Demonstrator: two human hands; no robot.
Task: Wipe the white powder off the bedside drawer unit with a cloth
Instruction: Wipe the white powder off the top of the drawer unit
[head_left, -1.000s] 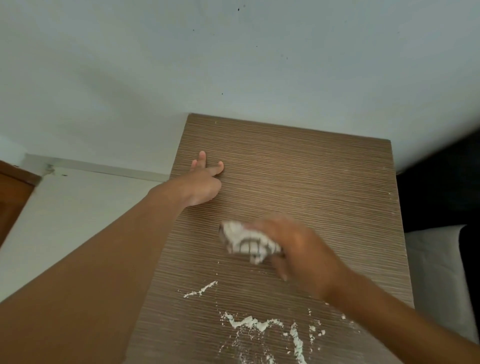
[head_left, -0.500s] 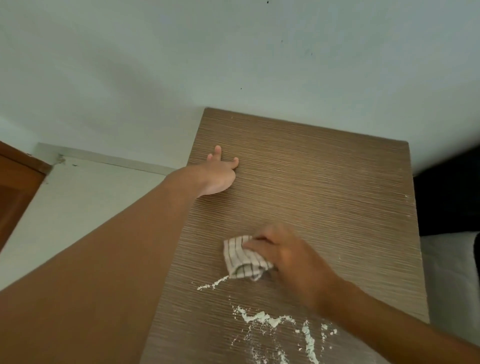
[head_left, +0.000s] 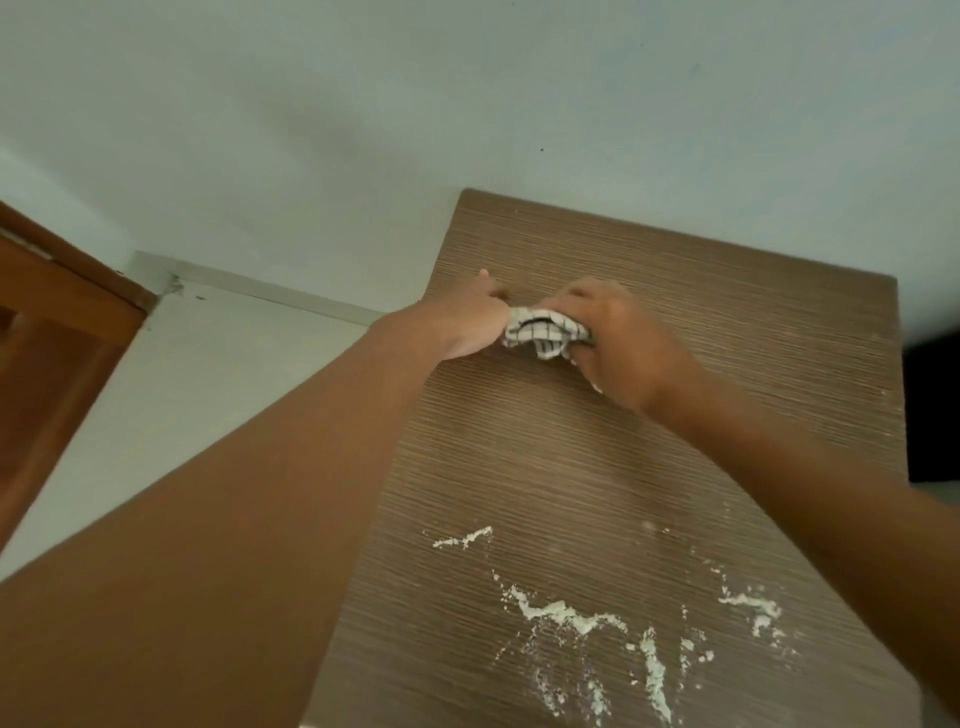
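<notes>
The bedside drawer unit (head_left: 701, 322) shows its brown, fine-striped top from above. My right hand (head_left: 618, 348) grips a bunched white cloth with dark checks (head_left: 543, 335) near the far left part of the top. My left hand (head_left: 467, 325) rests on the top by the left edge, touching the cloth's left end; whether it grips the cloth I cannot tell. Streaks and clumps of white powder (head_left: 566, 616) lie on the near part of the top, with a smaller patch (head_left: 753, 605) to the right and a thin streak (head_left: 465, 538) to the left.
A pale wall (head_left: 467, 104) rises behind the unit. To the left lies a light floor (head_left: 182, 374) with a skirting strip and a brown wooden door frame (head_left: 57, 338). Something dark (head_left: 932, 410) stands close against the unit's right side.
My right hand has carried the cloth away from the powder, up and back to the far left of the top, beside my left hand. The camera view has shifted left.
</notes>
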